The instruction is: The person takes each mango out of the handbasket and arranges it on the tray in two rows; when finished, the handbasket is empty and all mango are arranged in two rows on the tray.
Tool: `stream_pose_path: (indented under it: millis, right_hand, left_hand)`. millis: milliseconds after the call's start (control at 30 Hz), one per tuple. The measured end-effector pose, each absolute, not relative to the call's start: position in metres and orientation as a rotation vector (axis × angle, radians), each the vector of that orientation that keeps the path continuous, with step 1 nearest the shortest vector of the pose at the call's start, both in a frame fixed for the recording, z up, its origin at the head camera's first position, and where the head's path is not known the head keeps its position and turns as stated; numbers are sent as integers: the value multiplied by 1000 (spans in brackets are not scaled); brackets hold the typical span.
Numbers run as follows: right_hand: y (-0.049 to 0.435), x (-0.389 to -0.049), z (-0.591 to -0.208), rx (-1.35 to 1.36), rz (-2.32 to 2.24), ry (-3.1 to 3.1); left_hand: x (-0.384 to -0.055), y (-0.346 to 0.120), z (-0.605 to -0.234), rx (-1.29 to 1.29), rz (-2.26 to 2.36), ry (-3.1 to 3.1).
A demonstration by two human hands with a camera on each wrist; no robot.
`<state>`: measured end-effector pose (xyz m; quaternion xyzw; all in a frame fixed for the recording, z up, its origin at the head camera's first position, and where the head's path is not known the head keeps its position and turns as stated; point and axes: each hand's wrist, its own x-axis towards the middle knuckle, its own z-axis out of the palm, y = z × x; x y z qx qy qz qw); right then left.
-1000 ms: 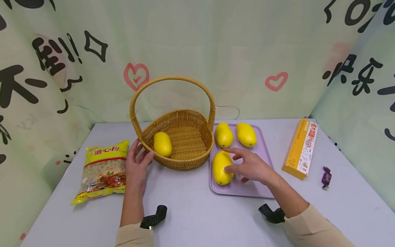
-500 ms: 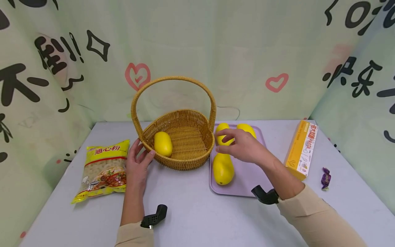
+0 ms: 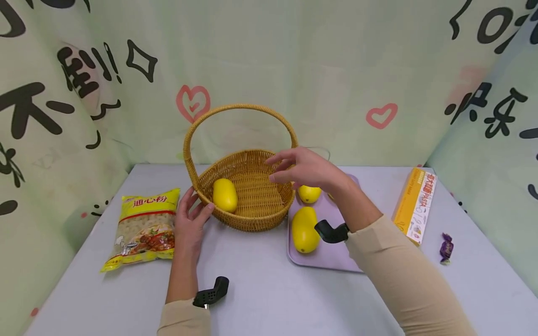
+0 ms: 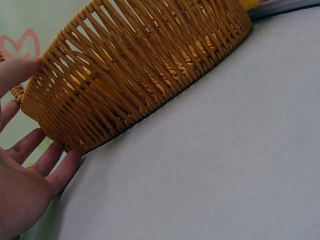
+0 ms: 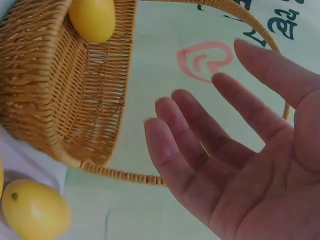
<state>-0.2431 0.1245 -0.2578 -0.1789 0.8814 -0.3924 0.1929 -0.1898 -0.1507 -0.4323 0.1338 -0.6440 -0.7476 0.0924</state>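
Note:
A wicker basket point(image 3: 248, 224) with a tall handle stands at the table's back, tipped toward me. Inside its left part lies a yellow mango point(image 3: 224, 195). My left hand point(image 3: 191, 224) rests against the basket's left side, thumb near the rim and fingers along the outer wall in the left wrist view. My right hand point(image 3: 304, 167) hovers over the basket's right rim, its fingers loosely bent and its palm bare in the right wrist view. On the purple tray point(image 3: 323, 263) a mango point(image 3: 305, 230) lies in front, with another mango point(image 3: 309, 194) behind it, partly hidden by the right hand.
A bag of pasta point(image 3: 145, 228) lies left of the left hand. At right stand a yellow pasta box point(image 3: 416, 203) and a small purple wrapped candy point(image 3: 446, 248). A printed curtain point(image 3: 252, 56) hangs right behind the table.
My right hand has moved from the front mango on the tray up and left to the basket's right rim, holding nothing. The left hand stays at the basket.

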Motion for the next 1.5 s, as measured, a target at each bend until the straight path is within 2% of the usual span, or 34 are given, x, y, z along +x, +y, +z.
stream_pose_path:
  millis: [367, 600, 867, 1100, 1500]
  right_hand:
    - [86, -287, -257, -542, -1078, 2315]
    - [73, -307, -273, -615, -915, 2253]
    - [53, -327, -293, -554, -916, 2178]
    - [37, -330, -316, -541, -939, 2162]
    - [16, -323, -328, -486, -916, 2194]
  left_hand:
    - [-192, -157, -432, 371, -2207, -1911]
    - [-193, -153, -435, 364, -2221, -1881]
    - [-196, -153, -435, 342, -2224, -1852]
    - [-194, -154, -435, 370, -2220, -1875]
    - [-192, -151, -435, 418, -2257, -1867]
